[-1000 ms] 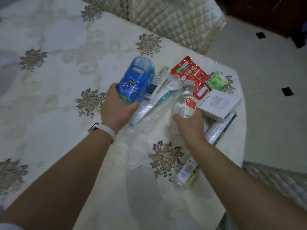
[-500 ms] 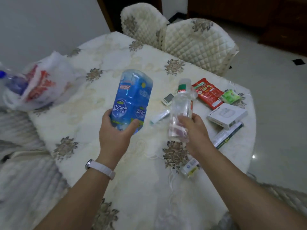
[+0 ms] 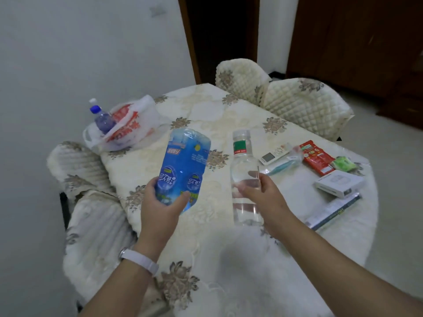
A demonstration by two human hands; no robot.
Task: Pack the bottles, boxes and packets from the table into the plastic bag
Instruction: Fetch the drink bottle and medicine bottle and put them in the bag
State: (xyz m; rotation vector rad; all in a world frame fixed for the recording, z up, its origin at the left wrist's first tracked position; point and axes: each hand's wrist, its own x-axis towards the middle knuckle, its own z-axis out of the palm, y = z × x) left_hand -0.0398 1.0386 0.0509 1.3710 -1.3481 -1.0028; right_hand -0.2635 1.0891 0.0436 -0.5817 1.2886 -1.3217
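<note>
Bag (image 3: pixel 137 130) is sagging at the desk's (image 3: pixel 229 243) far left corner, well apart from me. I'm gripping the pack (image 3: pixel 183 165) in my left hand (image 3: pixel 163 209) and the bottle (image 3: pixel 243 177) in my right hand (image 3: pixel 265 199). Dropping both in together is risking the slick bottle slipping, or the bag tipping over.

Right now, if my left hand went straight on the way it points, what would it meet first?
Likely nothing: your left hand, gripping the blue pack, points across open tablecloth, passing to the right of the plastic bag. Depth is unclear, though.
</note>
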